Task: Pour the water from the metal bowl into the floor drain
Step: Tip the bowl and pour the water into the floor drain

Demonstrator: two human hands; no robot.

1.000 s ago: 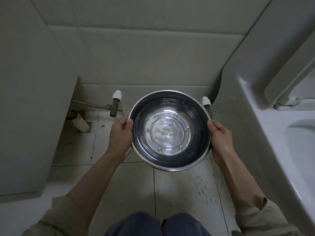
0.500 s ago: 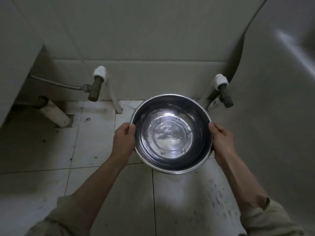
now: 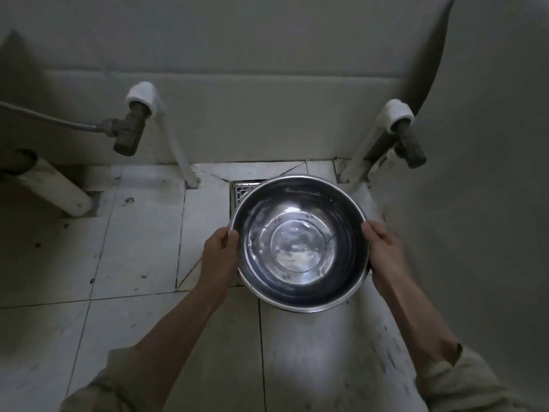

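Observation:
A round metal bowl (image 3: 298, 243) with a shallow layer of water is held level above the white floor tiles. My left hand (image 3: 219, 251) grips its left rim and my right hand (image 3: 383, 248) grips its right rim. A square metal floor drain (image 3: 241, 191) lies in the floor near the wall. Only its left edge shows, since the bowl's far rim covers the rest.
Two angle valves stick out of the wall: one at the left (image 3: 130, 129) with a hose, one at the right (image 3: 407, 141). White pipes (image 3: 178, 153) run down to the floor. A thick pipe (image 3: 56, 191) enters the floor at far left. A pale curved fixture (image 3: 481, 173) fills the right side.
The view has dropped closer to the floor and the bowl has come lower, toward the wall. The floor drain has come into sight under the bowl's far rim.

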